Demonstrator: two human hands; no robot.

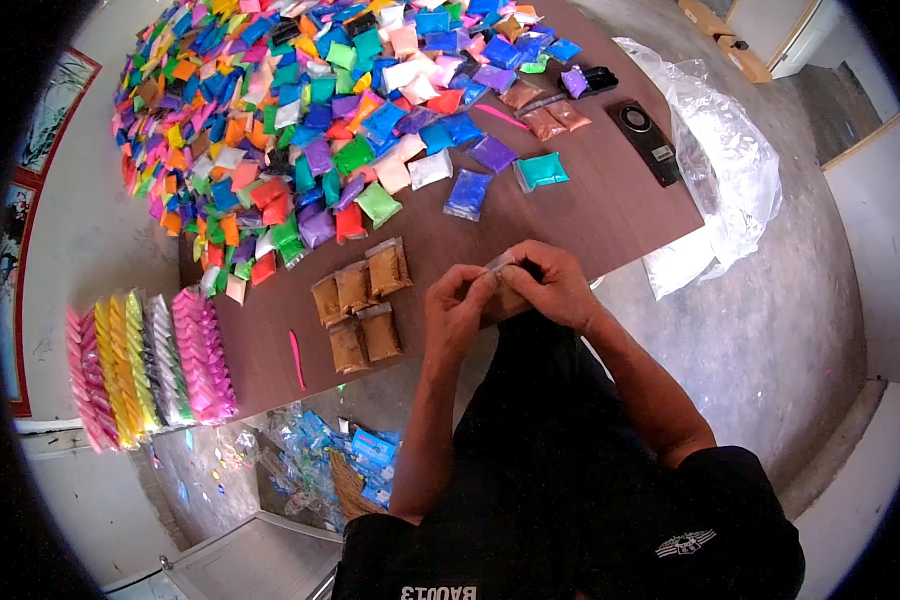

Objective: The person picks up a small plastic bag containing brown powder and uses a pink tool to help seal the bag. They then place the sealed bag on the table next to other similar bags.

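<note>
At the table's near edge, my left hand (457,302) and my right hand (552,287) are close together. Thumbs and fingertips of both pinch the top edge of a small clear bag with brown contents (510,303). Much of this bag is hidden behind the fingers. To the left of my hands, several similar brown packets (350,345) lie side by side in two rows. Beyond the hands are a blue packet (467,194) and a teal packet (541,172).
A large heap of colourful packets (315,155) covers the table's far left. Stacked colourful strips (150,365) and a pink stick (297,360) lie on the left. A black device (645,140) and clear plastic sheeting (725,165) are at right; wrappers (315,460) litter the floor.
</note>
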